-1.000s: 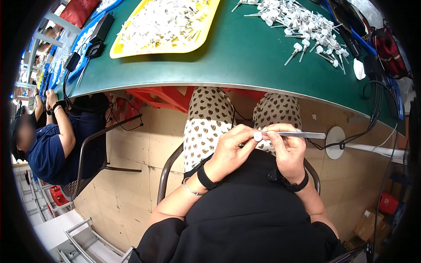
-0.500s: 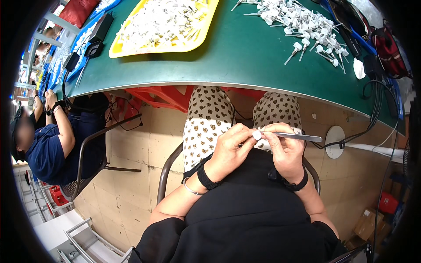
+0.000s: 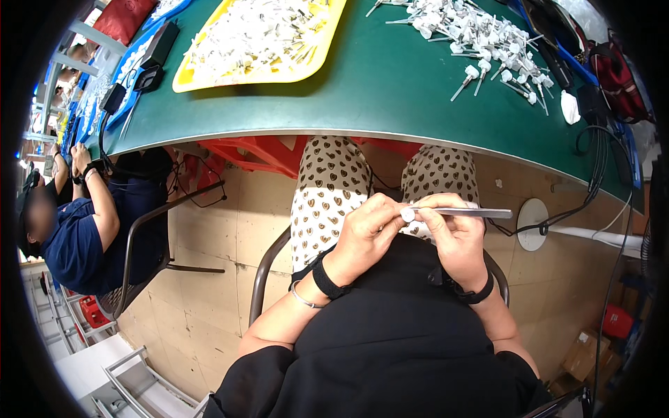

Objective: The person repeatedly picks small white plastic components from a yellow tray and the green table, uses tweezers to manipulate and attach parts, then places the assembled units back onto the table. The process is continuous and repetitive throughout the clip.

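Notably, the small white piece (image 3: 408, 214) sat pinched between thumb and forefinger of the left hand (image 3: 366, 230), at 6 o'clock of the green table (image 3: 390, 97) and apart from its edge. The grip there was closed on it. A roundish face showed; the piece's own long axis could not be told, the fingers hiding the rest.

Taking the small white piece as dial centre: left hand at 8 o'clock, in contact; right hand (image 3: 456, 240) between 3 and 4 o'clock, its fingertips just beside. Left hand was thus the nearer. The right hand was closed round a slim metal tool (image 3: 488, 213), thumb against fingers. Tool's long axis ran almost straight along the 9-to-3 line, one end out past the fingers toward 3 o'clock, the other toward the piece. Whether that inner end touched the piece or stopped short could not be told.

Surroundings: yellow tray (image 3: 326, 50) bearing many white parts toward 11 o'clock; loose heap (image 3: 481, 35) of white-headed, thin-stemmed parts toward 1; seated co-worker (image 3: 80, 240) in dark blue at 9, well apart
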`<state>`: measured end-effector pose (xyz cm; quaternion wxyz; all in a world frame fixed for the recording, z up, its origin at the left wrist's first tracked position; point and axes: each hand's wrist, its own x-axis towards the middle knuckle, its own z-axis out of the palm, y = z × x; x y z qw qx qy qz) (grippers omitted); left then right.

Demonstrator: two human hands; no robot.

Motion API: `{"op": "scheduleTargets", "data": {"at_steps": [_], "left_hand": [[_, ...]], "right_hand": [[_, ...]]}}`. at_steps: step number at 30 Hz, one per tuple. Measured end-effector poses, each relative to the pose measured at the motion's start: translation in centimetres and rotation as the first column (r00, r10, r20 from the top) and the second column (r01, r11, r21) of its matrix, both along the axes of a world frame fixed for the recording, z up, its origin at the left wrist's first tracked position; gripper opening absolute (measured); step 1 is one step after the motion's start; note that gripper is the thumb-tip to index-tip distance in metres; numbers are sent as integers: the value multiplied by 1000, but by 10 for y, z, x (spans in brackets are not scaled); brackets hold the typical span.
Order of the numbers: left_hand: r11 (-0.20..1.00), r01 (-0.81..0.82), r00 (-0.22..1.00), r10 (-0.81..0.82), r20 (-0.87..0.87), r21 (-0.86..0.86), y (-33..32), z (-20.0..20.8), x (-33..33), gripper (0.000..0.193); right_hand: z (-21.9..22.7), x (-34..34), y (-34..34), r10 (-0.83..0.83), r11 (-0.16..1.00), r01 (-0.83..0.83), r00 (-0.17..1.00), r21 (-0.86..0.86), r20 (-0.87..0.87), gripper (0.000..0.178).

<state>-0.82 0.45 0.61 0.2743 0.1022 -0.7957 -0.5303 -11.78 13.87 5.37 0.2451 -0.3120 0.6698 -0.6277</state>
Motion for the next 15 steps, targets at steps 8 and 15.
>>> {"op": "scheduleTargets", "data": {"at_steps": [8,15], "left_hand": [[999,15,1000,-15,8,29,1,-1,0,21],[1000,13,1000,-13,8,7,0,0,0,20]], "right_hand": [[-9,3,3,-46,996,48,998,-75,30,10],[-7,1,0,-25,999,22,998,-49,-62,8]]}}
